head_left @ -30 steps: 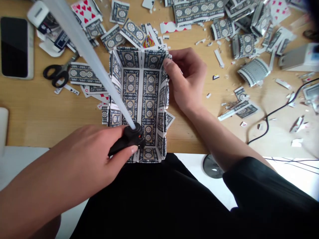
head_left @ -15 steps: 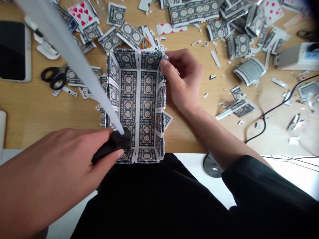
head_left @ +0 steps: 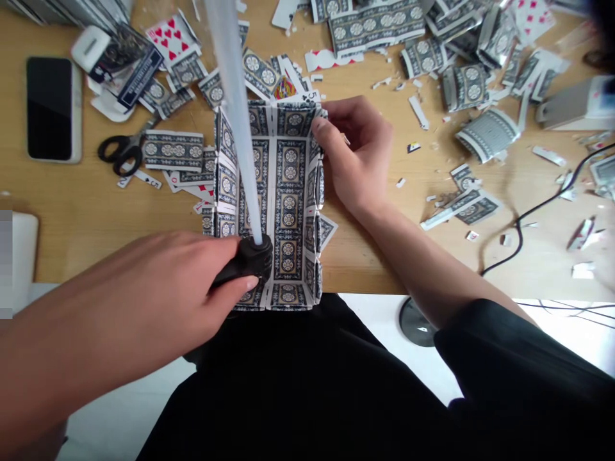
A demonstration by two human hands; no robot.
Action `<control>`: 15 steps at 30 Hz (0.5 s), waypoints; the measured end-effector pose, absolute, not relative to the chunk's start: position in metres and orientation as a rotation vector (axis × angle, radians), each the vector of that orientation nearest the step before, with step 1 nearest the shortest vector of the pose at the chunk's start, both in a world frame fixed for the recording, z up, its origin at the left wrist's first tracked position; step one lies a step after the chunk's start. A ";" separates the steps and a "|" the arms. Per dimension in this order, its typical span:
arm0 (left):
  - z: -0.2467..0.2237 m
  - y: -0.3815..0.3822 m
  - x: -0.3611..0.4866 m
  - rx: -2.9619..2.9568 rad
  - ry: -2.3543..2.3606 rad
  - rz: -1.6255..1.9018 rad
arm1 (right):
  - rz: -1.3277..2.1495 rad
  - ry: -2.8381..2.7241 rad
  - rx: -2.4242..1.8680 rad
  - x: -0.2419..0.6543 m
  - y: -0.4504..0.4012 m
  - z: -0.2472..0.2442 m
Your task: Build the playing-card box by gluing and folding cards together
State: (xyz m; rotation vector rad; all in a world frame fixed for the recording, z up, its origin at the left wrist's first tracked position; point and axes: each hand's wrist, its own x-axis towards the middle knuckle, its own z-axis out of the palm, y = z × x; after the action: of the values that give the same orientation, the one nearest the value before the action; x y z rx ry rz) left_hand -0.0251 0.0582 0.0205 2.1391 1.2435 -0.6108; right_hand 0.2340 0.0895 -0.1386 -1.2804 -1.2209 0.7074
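Note:
My left hand (head_left: 187, 282) is wrapped round a black hot glue gun (head_left: 257, 256), with a long whitish glue stick (head_left: 235, 109) standing up out of its back. The gun is over the near left part of an open box made of playing cards (head_left: 289, 211), its walls and floor showing patterned card backs. Where the gun's nozzle points is hidden beneath it. My right hand (head_left: 358, 150) pinches the far right corner of the box, thumb on the wall's upper edge and fingers behind it. The box stands at the table's near edge.
Black-handled scissors (head_left: 120, 153), a phone (head_left: 54, 109) and a torn card packet (head_left: 139, 80) lie to the left. Folded cards (head_left: 377, 25) and scraps cover the far and right side. A black cable (head_left: 519, 237) runs at the right, near a white box (head_left: 579, 105).
My left hand and the glue gun have moved right and slightly away from me over the box, and the glue stick stands more upright. The view has shifted a little. My right hand keeps its hold.

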 end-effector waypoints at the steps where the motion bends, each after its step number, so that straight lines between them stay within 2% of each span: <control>1: 0.021 0.058 -0.024 2.140 1.241 -0.623 | 0.705 -1.220 -1.280 0.234 0.089 -0.139; 15: 0.024 0.056 -0.019 2.191 1.261 -0.724 | 0.678 -1.220 -1.235 0.234 0.091 -0.140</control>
State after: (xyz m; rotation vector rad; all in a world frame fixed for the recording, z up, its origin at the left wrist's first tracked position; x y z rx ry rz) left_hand -0.0191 0.0560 0.0245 2.1914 1.2612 -0.7243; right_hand 0.2344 0.0908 -0.1398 -1.2353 -1.2202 0.6780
